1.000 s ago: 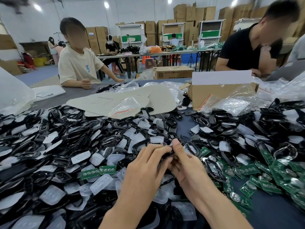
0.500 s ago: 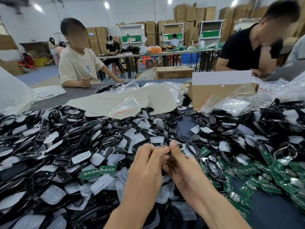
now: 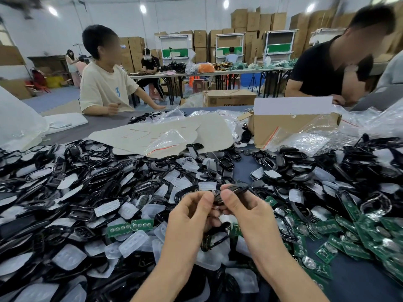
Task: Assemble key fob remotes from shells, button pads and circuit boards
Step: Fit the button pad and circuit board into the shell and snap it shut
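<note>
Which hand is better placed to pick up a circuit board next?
Probably the right hand: the main heap of green circuit boards lies on its side, close by. The left hand can hold the black shell, which both hands pinch now.

The one clear mark is a blue numeral 3 on the chest of the cream T-shirt (image 3: 104, 88), worn by the person seated across the table on the left. The closed cardboard carton (image 3: 229, 98) beyond the table's far edge has a line of dark print low on its front face. It seems to begin with DTY, and the rest is too blurred to read. Red handwritten strokes cross the flat cardboard sheet (image 3: 139, 136) lying on the parts pile, but they cannot be made out. A blue label on the stacked cartons (image 3: 133, 49) by the back wall and the white print on the green circuit boards (image 3: 325, 255) are too small to read.
</note>
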A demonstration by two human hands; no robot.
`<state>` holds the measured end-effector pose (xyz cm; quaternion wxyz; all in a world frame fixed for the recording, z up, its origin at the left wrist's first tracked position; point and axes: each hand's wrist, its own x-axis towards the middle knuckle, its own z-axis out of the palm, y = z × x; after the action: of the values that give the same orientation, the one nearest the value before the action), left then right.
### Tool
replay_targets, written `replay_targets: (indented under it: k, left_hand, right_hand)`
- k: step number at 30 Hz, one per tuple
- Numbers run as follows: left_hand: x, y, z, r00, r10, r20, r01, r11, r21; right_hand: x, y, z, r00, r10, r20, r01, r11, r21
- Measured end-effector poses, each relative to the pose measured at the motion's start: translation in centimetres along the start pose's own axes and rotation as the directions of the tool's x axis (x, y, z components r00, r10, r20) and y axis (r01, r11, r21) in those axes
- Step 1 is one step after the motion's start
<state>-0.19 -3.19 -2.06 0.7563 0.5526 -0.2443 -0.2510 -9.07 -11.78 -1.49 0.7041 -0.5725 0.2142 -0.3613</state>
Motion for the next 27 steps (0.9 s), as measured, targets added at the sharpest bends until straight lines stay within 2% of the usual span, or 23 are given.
replay_targets:
  k: [2,5,7,9,12,13,15,17,19,24,27]
  left_hand:
    - [0.0,0.5,0.0,0.978,-0.192,0.081,0.204,0.959,-0.198]
    - [0.2,1.0,-0.6,0.903,-0.375,0.211,0.421,0.870,-0.256]
    - [0.3,1.1,-1.3,0.860,-0.422,0.286,0.492,0.833,-0.252]
    - [0.3,1.2,-1.8,0.853,-0.414,0.316,0.497,0.830,-0.253]
    - [0.3,1.0,-1.8,0.925,-0.278,0.260,0.337,0.916,-0.218]
    - [0.3,0.9,-1.6,0.957,-0.199,0.211,0.234,0.960,-0.154]
    - [0.3,0.7,-1.5,0.996,-0.008,0.091,-0.001,0.995,0.098]
    - [0.0,0.6,-1.6,0.981,0.191,0.016,-0.185,0.919,0.349]
    - [-0.5,0.5,-1.4,0.949,0.315,0.012,-0.284,0.836,0.469]
    - [-0.9,0.0,-1.4,0.890,0.454,0.044,-0.391,0.709,0.587]
    - [-0.9,0.2,-1.6,0.820,0.562,0.110,-0.490,0.590,0.642]
  right_hand:
    - [-0.3,-0.5,-0.2,0.995,-0.066,0.079,0.070,0.996,-0.047]
    - [-0.4,-0.6,-0.3,0.977,-0.139,0.163,0.157,0.983,-0.098]
    - [-0.4,-0.4,-0.5,0.963,-0.175,0.203,0.212,0.961,-0.177]
    - [-0.2,-0.4,-0.7,0.954,-0.186,0.236,0.249,0.929,-0.273]
    - [-0.2,-0.4,-0.9,0.948,-0.141,0.285,0.218,0.941,-0.260]
    - [-0.2,-0.4,-0.9,0.947,-0.126,0.296,0.200,0.952,-0.232]
    - [-0.2,-0.5,-0.8,0.954,-0.123,0.274,0.179,0.966,-0.188]
    - [-0.2,-0.3,-0.5,0.972,-0.122,0.203,0.148,0.982,-0.120]
    - [-0.3,0.0,-0.1,0.986,-0.100,0.133,0.108,0.992,-0.059]
    - [-0.5,0.1,0.3,0.993,-0.078,0.088,0.077,0.997,0.016]
    - [-0.5,-0.1,0.3,0.994,-0.066,0.090,0.062,0.997,0.051]
